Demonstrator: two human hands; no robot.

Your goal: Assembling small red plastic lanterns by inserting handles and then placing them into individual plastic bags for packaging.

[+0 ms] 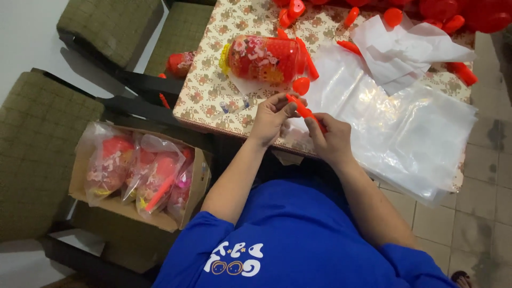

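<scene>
My left hand [271, 116] and my right hand [329, 140] together hold a slim red stick-shaped plastic piece [302, 109] above the near edge of the table. The left hand pinches its upper end, the right hand grips its lower end. Just beyond the hands a clear jar [262, 58] full of red patterned things lies on its side, with a small red cap [301, 85] next to it. A stack of clear plastic bags [416, 133] spreads to the right of my hands.
The table has a floral cloth [208, 90]. Several red lids and sticks [458, 18] lie along its far edge, beside crumpled white paper [405, 50]. A cardboard box [133, 218] of bagged red jars sits on a green chair [37, 138] at my left.
</scene>
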